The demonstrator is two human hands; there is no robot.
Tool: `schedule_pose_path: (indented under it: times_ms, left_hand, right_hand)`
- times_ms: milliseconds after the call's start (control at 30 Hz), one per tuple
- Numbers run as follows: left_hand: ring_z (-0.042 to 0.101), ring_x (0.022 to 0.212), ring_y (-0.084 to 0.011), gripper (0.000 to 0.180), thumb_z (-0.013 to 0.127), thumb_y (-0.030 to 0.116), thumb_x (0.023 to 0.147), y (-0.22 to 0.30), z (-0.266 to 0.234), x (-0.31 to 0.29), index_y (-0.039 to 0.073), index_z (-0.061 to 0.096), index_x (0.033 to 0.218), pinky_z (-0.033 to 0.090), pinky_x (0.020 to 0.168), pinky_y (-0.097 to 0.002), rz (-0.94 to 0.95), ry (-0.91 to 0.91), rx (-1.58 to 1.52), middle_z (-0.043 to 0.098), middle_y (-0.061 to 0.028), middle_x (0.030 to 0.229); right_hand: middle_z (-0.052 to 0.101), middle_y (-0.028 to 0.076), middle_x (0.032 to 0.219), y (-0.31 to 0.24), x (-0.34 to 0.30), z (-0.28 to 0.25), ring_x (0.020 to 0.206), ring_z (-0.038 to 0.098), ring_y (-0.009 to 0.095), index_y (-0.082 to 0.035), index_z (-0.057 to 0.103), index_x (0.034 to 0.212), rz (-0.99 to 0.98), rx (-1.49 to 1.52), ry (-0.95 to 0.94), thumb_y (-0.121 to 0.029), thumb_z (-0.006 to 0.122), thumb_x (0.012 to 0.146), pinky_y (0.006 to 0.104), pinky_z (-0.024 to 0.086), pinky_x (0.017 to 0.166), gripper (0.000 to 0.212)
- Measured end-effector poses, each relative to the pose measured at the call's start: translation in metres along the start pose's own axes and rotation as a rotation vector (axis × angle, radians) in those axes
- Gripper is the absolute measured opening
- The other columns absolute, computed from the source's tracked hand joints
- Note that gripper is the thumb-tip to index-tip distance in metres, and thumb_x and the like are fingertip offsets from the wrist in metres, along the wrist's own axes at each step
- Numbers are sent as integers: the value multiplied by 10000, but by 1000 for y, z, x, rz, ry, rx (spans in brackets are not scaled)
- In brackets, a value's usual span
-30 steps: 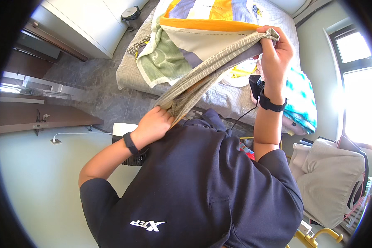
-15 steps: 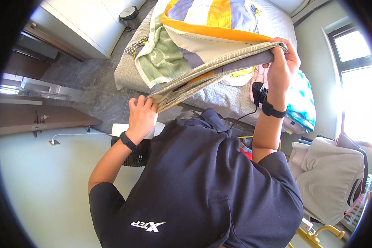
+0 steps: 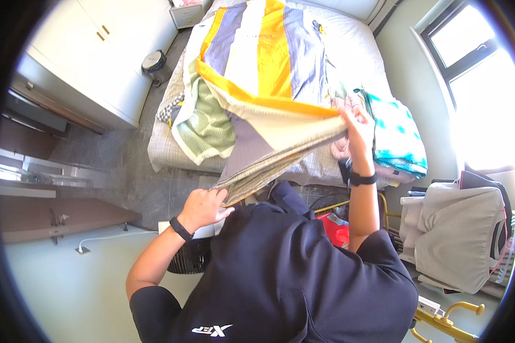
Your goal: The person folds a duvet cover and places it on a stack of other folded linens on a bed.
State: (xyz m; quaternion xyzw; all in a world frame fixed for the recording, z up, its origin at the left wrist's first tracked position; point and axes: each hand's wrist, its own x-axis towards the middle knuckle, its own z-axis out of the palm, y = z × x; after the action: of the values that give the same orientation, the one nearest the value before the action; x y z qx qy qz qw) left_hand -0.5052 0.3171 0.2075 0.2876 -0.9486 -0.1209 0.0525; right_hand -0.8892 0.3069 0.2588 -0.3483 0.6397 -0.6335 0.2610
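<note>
The big striped cotton quilt cover (image 3: 269, 63), in bands of yellow, white and grey-blue with an orange border, is spread over the bed (image 3: 349, 40) and lifted at its near edge, so it sags in a long fold between two raised hands. The left hand (image 3: 203, 207) is low and close to the body, pinched shut on the bunched corner of the folded edge; the right hand (image 3: 357, 128) is high and well apart from it, fingers closed over the other end of that same edge. This looks like soft, floppy stuff, light for its size but bulky, and it droops wherever it isn't held. I'd say the doubled hem and corners are the places to grip, since the middle would just slide and bunch. Under the lifted fold lies a pale green checked blanket (image 3: 209, 123), touching the cover, and by the right hand sits a turquoise-and-white patterned cloth (image 3: 397, 128). A beige padded chair (image 3: 458, 234) stands by the window (image 3: 480, 68), a white wardrobe (image 3: 97, 63) opposite.
</note>
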Motion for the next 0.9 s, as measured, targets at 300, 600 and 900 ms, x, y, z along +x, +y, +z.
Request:
schedule_pose_path:
  times_ms: [300,600,900]
  left_hand:
    - [523,593,-216,114,593,204,597,-52,46,14,121,520,567,409,489,-362,393,-197,-201,494,-35,601]
    - [601,678,-276,138,595,196,576,-137,185,53,71,615,632,476,580,-375,88,-844,42,610,-119,698]
    - [547,660,-390,137,533,170,712,-227,-316,411,35,553,714,427,561,-474,-322,1238,386,569,-192,695]
  right_hand:
    - [522,52,644,348,-168,-111,613,528,210,-103,565,670,-354,-1547,-777,-209,488,717,361,379,509,139]
    - [597,65,707,390,-133,-62,587,544,146,-77,594,700,1085,-727,-809,-386,569,749,312,436,525,314]
    - [528,65,667,-112,435,40,604,530,168,-57,536,739,-978,-357,45,-128,578,739,279,427,533,82]
